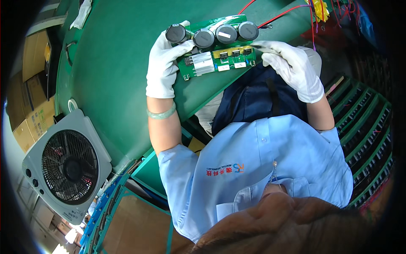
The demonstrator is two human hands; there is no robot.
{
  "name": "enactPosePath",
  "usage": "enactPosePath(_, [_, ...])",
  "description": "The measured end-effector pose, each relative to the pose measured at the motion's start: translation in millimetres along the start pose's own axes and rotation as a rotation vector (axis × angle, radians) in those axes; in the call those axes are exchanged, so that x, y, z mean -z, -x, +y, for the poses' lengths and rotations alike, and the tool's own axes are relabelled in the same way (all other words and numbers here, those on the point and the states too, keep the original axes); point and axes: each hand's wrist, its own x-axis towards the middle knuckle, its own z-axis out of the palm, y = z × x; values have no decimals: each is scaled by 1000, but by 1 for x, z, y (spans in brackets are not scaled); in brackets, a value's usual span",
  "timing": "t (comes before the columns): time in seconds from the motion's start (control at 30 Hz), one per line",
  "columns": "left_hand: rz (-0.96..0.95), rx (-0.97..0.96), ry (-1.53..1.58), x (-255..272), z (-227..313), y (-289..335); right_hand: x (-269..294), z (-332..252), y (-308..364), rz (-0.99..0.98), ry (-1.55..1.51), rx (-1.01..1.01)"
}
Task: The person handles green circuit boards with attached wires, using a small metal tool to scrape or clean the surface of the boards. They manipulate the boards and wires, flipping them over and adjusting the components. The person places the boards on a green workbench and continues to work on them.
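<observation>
A green circuit board (186, 73) is tilted over the green table, its left end held in my white-gloved left hand (163, 63). Several large black cylindrical capacitors (204, 39) stand in a row along its far side. A silver finned heat sink (203, 63) and small black components sit on the nearer strip, with yellow material behind them. My right hand (292, 67), gloved too, pinches thin dark tweezers (267, 51). Their tip reaches the board's right end; whether it touches cannot be made out.
A grey box fan (69, 165) stands left of the green table (114, 84). Red wires (283, 16) run from the board's far right. Green slatted racks (363, 127) are at the right, cardboard boxes (36, 101) at the far left. A white cloth (81, 15) lies at the far edge.
</observation>
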Motion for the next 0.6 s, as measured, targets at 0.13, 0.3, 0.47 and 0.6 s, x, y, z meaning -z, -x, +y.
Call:
enactPosePath(0.13, [40,-31,-63,-6,0,1,4,0,-3,-65,297,253])
enactPosePath(0.3, [75,-63,-129,-7,-5,3,3,-3,6,-21,425,244])
enactPosePath(0.47, [67,-132,-165,-16,-2,7,-1,4,10,87,402,244])
enactPosePath(0.6, [66,-156,-196,-19,0,12,1,4,13,-5,566,312])
